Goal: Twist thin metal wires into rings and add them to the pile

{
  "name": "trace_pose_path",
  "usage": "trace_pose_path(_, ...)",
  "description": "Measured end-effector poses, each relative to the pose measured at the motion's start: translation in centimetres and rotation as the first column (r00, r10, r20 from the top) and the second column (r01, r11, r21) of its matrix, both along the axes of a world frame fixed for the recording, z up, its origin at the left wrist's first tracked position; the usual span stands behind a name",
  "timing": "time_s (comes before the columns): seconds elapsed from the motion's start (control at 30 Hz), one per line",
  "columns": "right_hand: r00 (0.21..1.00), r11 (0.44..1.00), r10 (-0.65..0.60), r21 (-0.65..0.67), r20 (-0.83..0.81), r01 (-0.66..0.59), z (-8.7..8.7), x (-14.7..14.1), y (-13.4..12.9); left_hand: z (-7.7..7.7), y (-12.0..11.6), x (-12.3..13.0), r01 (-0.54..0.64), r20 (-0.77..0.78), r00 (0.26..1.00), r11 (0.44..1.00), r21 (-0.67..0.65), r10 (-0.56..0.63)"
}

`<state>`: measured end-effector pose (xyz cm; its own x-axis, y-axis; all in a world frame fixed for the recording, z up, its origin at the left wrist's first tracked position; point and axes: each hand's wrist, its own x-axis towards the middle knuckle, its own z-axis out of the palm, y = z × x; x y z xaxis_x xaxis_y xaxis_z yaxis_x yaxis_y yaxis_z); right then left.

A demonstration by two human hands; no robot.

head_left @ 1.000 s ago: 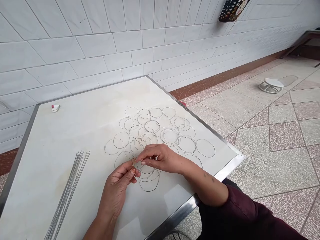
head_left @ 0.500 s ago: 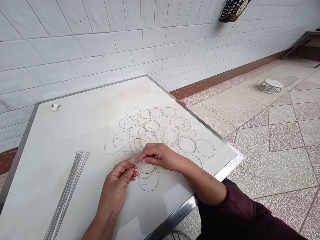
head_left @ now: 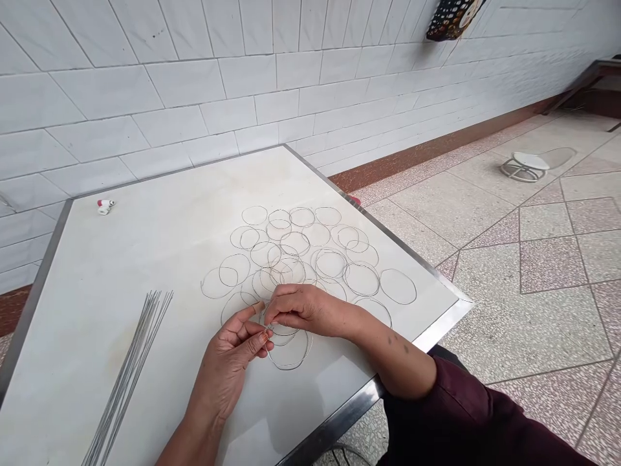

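My left hand point(head_left: 237, 353) pinches a thin wire ring point(head_left: 290, 369) between thumb and fingertips, over the near part of the white table point(head_left: 169, 239). My right hand point(head_left: 303, 309) meets it from the right, its thumb and fingertips closed on the same wire where the ends come together. The fingers hide most of that joint. Several finished-looking wire rings point(head_left: 361, 279) lie overlapping on the table beyond and beside my hands. A bundle of straight grey wires point(head_left: 129, 375) lies to the left of my left hand.
A small red and white object point(head_left: 105, 207) sits at the table's far left corner. Metal edging point(head_left: 422, 259) borders the table. White tiled wall point(head_left: 194, 90) stands behind it. On the floor to the right is a low round stool point(head_left: 526, 167); a patterned bag point(head_left: 453, 19) hangs above.
Both hands have shifted slightly toward me, fingertips now closer together at the wire joint. The camera view has moved a little. The rings and straight wires on the table stay put.
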<state>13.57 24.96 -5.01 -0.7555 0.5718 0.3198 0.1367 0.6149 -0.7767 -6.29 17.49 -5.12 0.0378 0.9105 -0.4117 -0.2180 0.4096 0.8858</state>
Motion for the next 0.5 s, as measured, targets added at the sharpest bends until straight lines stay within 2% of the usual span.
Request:
trace_pose_path(0.17, 0.998, 0.997, 0.055, 0.062, -0.011, -0.054, 0.25, 0.18, 0.01, 0.05, -0.09, -0.08, 0.067, 0.0, 0.998, 0.998, -0.006, -0.067)
trace_pose_path(0.4, 0.999, 0.984, 0.047, 0.173, 0.01, -0.048, -0.27, 0.09, 0.01, -0.02, 0.06, -0.09, 0.081, 0.037, 0.996, 0.996, -0.039, -0.08)
trace_pose_path(0.5, 0.998, 0.984, 0.057, 0.171, -0.009, -0.054, -0.11, 0.03, 0.01, -0.09, 0.02, -0.16, 0.088, 0.038, 0.996, 0.995, -0.049, -0.087)
